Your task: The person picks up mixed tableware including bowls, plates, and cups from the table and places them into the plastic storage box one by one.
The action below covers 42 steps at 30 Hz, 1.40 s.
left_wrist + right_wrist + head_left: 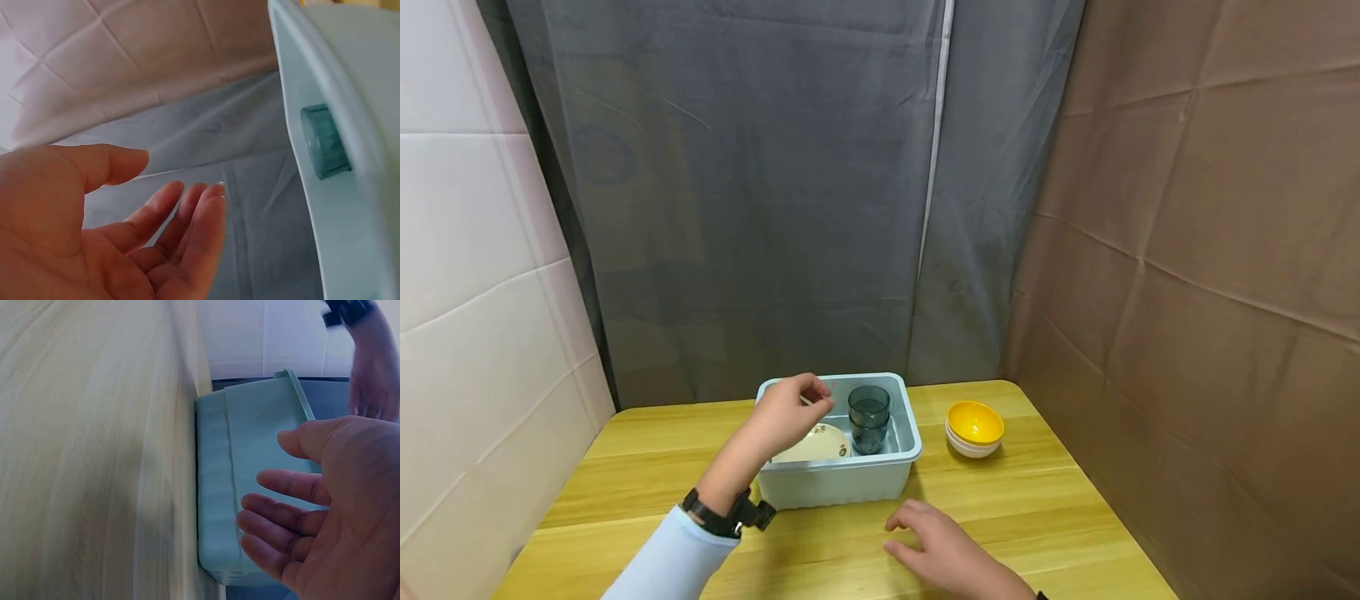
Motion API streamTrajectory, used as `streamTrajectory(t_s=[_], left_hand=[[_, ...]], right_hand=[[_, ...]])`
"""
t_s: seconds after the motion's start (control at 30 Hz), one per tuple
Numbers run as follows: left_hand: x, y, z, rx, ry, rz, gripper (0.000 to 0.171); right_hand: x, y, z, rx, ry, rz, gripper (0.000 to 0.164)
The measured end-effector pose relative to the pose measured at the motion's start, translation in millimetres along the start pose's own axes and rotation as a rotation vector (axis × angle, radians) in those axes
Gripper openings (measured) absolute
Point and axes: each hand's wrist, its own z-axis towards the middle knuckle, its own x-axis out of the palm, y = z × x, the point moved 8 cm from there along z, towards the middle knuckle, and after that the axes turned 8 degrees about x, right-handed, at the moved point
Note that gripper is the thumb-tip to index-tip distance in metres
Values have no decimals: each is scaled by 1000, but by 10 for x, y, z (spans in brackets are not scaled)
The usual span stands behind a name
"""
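My left hand (788, 414) hovers above the left side of a pale blue plastic basin (842, 483), its fingers loosely bent with nothing between them. In the left wrist view the thumb and fingertips stand apart, beside the basin wall (300, 150). Inside the basin lie a cream plate (820, 445) with a printed rim and two stacked dark, see-through cups (869, 417). My right hand (936, 546) is over the table in front of the basin's right corner. Its fingers are relaxed and hold nothing, as the right wrist view also shows.
To the right of the basin, a yellow bowl (975, 423) sits stacked on white bowls (972, 448). The wooden table (1045, 517) has grey cloth (760, 208) behind it, brown cloth (1210, 250) at the right and white cloth (482, 292) at the left.
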Motion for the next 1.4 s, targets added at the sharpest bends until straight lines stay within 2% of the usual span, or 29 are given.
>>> streamTrajectory(t_s=[0.23,0.4,0.6,0.7,0.8,0.97,1.1,1.4], left_hand=[[-30,37,-639,-6,-32,-20,7],[57,192,-873,6,-22,-47,8],[288,495,-1037,90,87,-72,8],[370,650,-1106,112,108,-76,8],[419,791,-1137,96,103,-74,9],[487,984,-1164,29,86,-73,10],[531,1056,-1200,10,103,-77,13],[588,1056,-1253,1,121,-80,19]], right_hand=[[-102,-14,-1,1,-31,22,18],[-185,-52,4,11,-59,23,14],[-245,-111,-21,31,-58,47,20],[-263,-148,-34,49,-51,59,21],[-287,-184,-46,57,-58,62,21],[-314,-247,-59,56,-73,75,22],[-333,-284,-80,55,-82,94,20],[-353,-385,-130,82,-90,105,21]])
